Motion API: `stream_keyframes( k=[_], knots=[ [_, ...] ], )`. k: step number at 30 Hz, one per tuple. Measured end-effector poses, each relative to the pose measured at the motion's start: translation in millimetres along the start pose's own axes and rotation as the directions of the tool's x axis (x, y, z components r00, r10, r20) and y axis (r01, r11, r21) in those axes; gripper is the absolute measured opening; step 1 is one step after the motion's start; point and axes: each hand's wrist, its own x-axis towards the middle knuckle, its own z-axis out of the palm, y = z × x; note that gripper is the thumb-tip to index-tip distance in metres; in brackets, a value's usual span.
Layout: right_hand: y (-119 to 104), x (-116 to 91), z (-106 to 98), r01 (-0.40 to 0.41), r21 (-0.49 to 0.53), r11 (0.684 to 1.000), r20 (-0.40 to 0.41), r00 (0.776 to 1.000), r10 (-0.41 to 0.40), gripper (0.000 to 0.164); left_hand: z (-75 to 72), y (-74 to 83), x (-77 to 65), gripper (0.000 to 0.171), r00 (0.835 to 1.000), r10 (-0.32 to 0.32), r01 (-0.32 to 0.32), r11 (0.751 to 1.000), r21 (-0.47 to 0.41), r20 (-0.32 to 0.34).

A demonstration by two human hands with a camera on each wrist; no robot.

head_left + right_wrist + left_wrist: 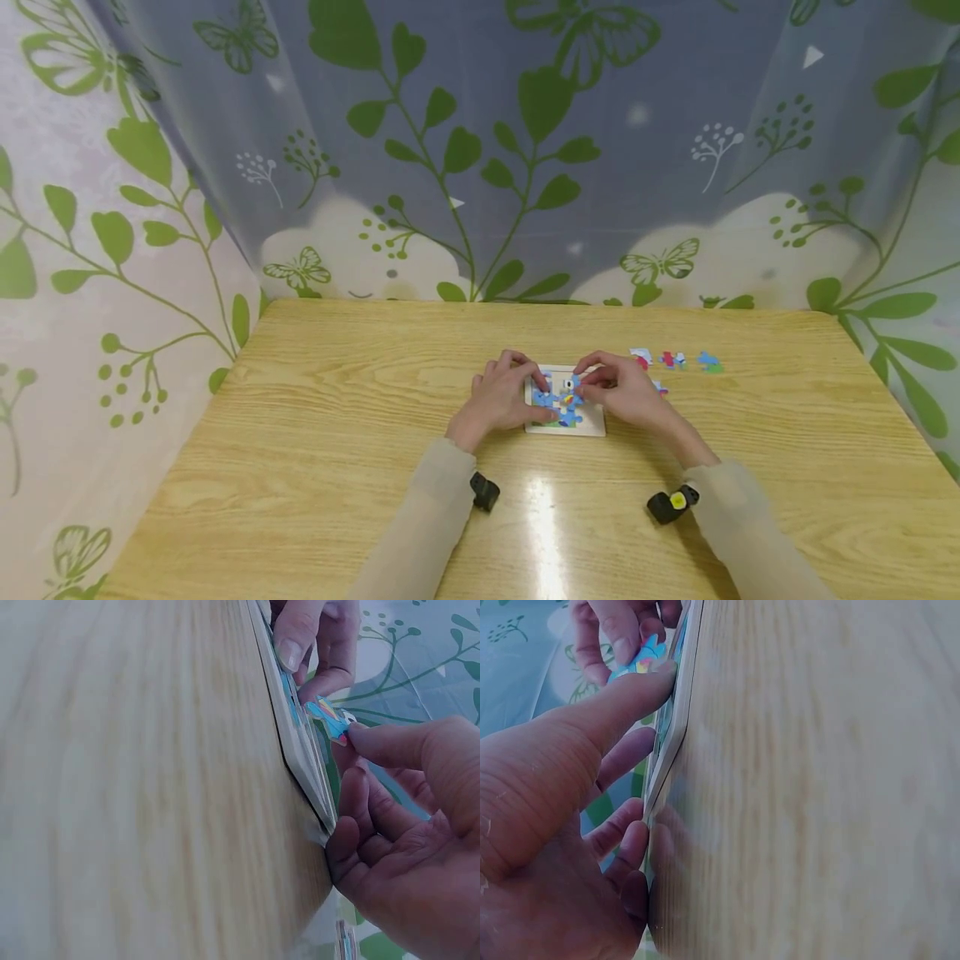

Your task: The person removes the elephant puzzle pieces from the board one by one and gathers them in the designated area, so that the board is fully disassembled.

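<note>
A small white-rimmed puzzle board (592, 423) lies flat on the table, its left part filled with blue and green puzzle pieces (543, 401). My left hand (501, 398) rests over the board's left side, the thumb pressing on pieces near the front and the fingers spread along the left and far side. From the right, my right hand (628, 393) pinches a blue puzzle piece with yellow and red on it (327, 720) between thumb and fingers. That piece is tilted over the middle of the board, close to the pieces lying there.
Several loose puzzle pieces lie right of the board, among them a white and red one (640, 356), a red and white one (672, 359) and a blue and green one (708, 362). Another piece (661, 388) is partly behind my right hand. A patterned curtain (480, 167) hangs behind the wooden table (337, 375).
</note>
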Motion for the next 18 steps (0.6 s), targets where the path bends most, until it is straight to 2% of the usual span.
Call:
stream_keyframes(
  k=[6,18],
  knots=[
    [6,-7,-9,0.020,0.001,1.000,-0.034,0.999,-0.020,0.019,0.5,0.8,-0.1,0.034,1.000,-0.001,0.001,1.000,-0.006,0.002],
    [17,-33,-37,-0.017,0.014,1.000,-0.050,0.999,0.017,0.022,0.4,-0.5,-1.7,0.038,1.000,0.024,-0.024,1.000,-0.015,0.010]
  ],
)
